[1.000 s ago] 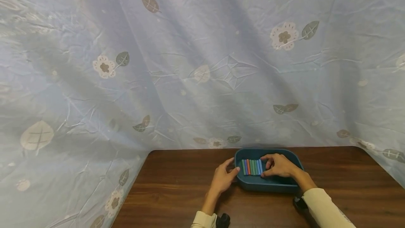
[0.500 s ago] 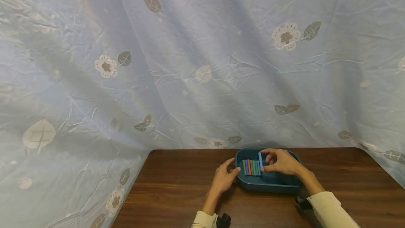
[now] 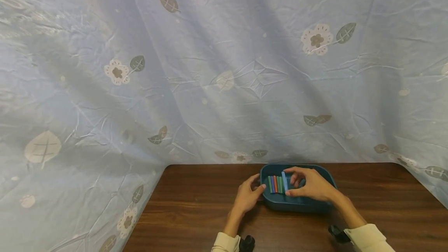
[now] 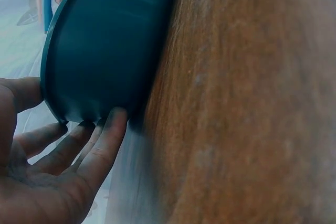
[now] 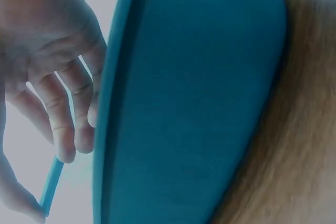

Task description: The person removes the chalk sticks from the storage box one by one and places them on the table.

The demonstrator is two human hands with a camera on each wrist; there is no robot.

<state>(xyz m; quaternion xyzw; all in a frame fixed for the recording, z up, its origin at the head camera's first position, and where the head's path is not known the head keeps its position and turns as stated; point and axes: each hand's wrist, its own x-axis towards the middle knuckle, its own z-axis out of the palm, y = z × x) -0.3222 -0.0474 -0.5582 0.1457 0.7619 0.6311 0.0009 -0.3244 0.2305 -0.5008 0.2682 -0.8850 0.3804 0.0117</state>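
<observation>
A deep teal plastic tray [image 3: 297, 206] sits on the table, with a row of coloured chalk-like sticks [image 3: 274, 184] lying side by side in its left part. My right hand [image 3: 313, 184] is over the tray and pinches a light blue stick [image 3: 284, 181] between thumb and index finger, at the right end of the row. The right wrist view shows this stick [image 5: 51, 187] slightly tilted between the fingertips. My left hand [image 3: 247, 195] holds the tray's left end, thumb at the rim and fingers against the outer wall [image 4: 94, 95]. The tray's far right inside is partly covered by the right hand.
The brown wooden table [image 3: 196, 205] extends on both sides of the tray. Behind it hangs a pale blue curtain [image 3: 224, 69] with leaf and flower prints. Dark wrist-worn devices sit below both hands.
My right hand has lifted the light blue stick, moved it away from me, then brought it back left and toward me against the row. The left hand stays at the tray.
</observation>
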